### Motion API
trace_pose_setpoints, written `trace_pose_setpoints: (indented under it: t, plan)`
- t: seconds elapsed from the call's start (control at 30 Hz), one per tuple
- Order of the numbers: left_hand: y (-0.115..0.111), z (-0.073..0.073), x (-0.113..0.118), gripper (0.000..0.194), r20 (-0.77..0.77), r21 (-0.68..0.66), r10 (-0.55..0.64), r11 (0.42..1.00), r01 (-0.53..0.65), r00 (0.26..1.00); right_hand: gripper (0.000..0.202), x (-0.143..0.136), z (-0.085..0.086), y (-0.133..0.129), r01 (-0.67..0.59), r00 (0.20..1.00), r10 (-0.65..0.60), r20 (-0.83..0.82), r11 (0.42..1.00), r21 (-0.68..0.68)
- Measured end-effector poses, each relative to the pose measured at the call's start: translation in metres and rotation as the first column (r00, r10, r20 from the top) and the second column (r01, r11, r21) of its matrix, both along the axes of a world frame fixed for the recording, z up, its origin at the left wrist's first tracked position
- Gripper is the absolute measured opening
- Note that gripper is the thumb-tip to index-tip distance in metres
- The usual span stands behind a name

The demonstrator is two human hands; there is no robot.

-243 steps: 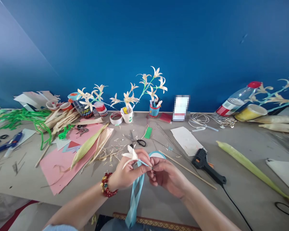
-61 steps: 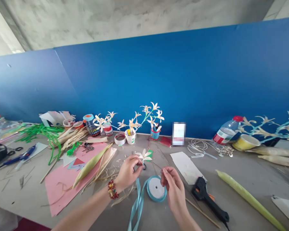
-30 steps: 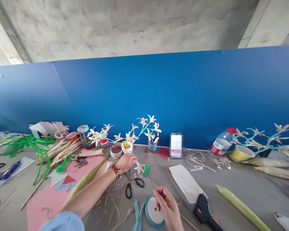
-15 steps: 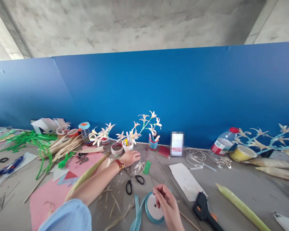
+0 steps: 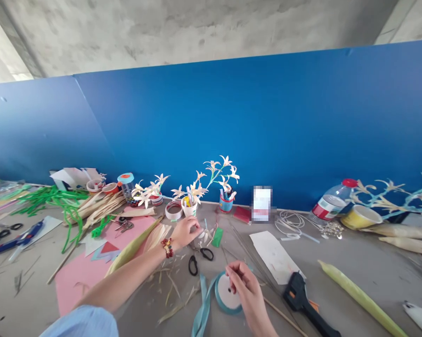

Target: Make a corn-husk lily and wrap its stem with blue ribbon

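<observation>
My left hand (image 5: 186, 232), with a bead bracelet (image 5: 167, 247) on the wrist, reaches far over the table. Its fingers are curled together beside a small pale flower (image 5: 206, 235) and a green piece (image 5: 217, 237); whatever they pinch is too small to make out. Black-handled scissors (image 5: 201, 260) lie just in front of that hand. My right hand (image 5: 245, 285) is closed in a pinch above a spool of blue ribbon (image 5: 228, 299), partly covering it. Anything between those fingertips cannot be made out. Loose ribbon (image 5: 203, 304) trails from the spool's left side.
A black glue gun (image 5: 298, 292) and white card (image 5: 276, 255) lie right of my right hand. Cups with husk flowers (image 5: 189, 206), a tape roll (image 5: 174, 210) and a bottle (image 5: 332, 203) stand along the blue partition (image 5: 211, 112). Pink paper (image 5: 77, 281) lies left.
My left hand has drawn back slightly to the left, and its fingers have curled in more. My right hand keeps its pinch over the spool. The view has shifted a little.
</observation>
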State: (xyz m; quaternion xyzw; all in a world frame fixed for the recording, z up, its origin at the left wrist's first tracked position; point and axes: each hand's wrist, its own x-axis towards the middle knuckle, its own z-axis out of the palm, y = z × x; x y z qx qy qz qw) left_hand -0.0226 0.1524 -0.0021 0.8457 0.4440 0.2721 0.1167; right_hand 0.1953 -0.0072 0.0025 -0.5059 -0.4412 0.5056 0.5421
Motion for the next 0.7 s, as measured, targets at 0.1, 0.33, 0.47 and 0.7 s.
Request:
trace_pose_setpoints:
  t: [0.1, 0.33, 0.47, 0.7]
  plan:
    - [-0.004, -0.004, 0.006, 0.016, 0.046, -0.076, 0.023, 0.997, -0.02, 0.999, 0.038, 0.0, -0.001, 0.0, 0.003, 1.0, -0.003, 0.007, 1.0, 0.009]
    - [0.003, 0.001, 0.006, 0.015, 0.135, -0.128, 0.098, 0.988, -0.081, 0.986, 0.037, 0.0, 0.0, 0.001, -0.01, 1.0, 0.009, 0.022, 1.0, 0.024]
    - [0.002, 0.005, -0.001, 0.015, 0.16, -0.121, 0.138, 0.986, -0.119, 0.977, 0.037, 0.001, -0.002, 0.001, -0.023, 0.999, 0.022, 0.033, 0.999, 0.028]
    - [-0.004, 0.002, -0.014, 0.014, 0.213, -0.13, 0.186, 0.978, -0.161, 0.959, 0.035, 0.001, -0.002, 0.0, -0.026, 1.0, 0.025, 0.009, 0.999, 0.027]
